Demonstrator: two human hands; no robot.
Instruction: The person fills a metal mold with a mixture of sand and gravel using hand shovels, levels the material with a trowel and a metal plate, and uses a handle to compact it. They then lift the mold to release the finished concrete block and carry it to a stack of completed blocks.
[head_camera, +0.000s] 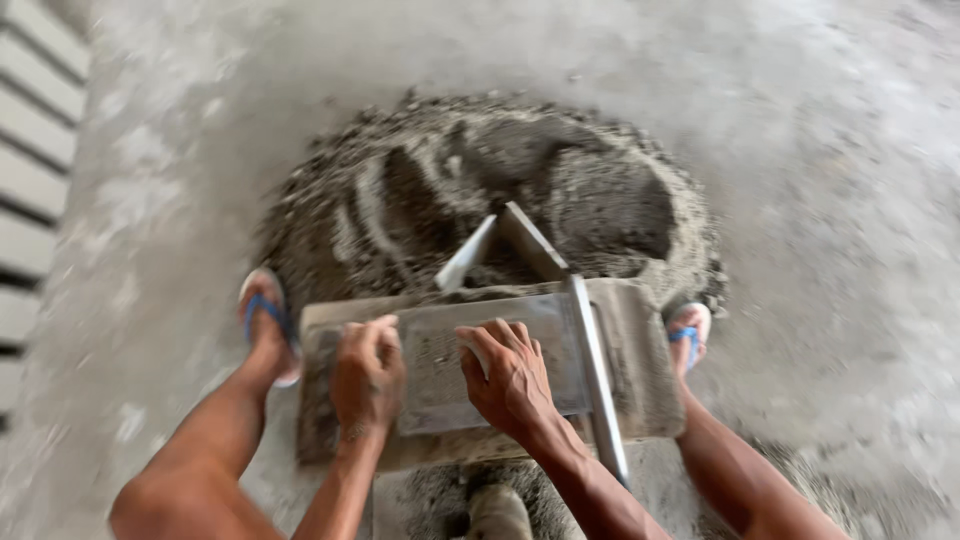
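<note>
Head view: a flat grey rectangular metal mould plate (440, 375) lies on the concrete floor (830, 200), long axis left to right, directly under both hands. Left hand (367, 372) and right hand (512, 378) press down on it, fingers curled; the grey mortar heap (500, 190) lies just beyond.

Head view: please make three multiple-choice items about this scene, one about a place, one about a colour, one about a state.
1. Where is the grey mortar pile?
A. beyond the block mould
B. behind the person
C. on a table

2. What colour are the sandal straps?
A. red
B. blue
C. yellow

3. How are the hands?
A. both raised in the air
B. both pressing on the mould's flat plate
C. one holding a bucket

Answers:
1 A, the pile lies on the floor past the block mould.
2 B, blue straps show on both feet.
3 B, the left hand and right hand rest on the flat plate.
</note>
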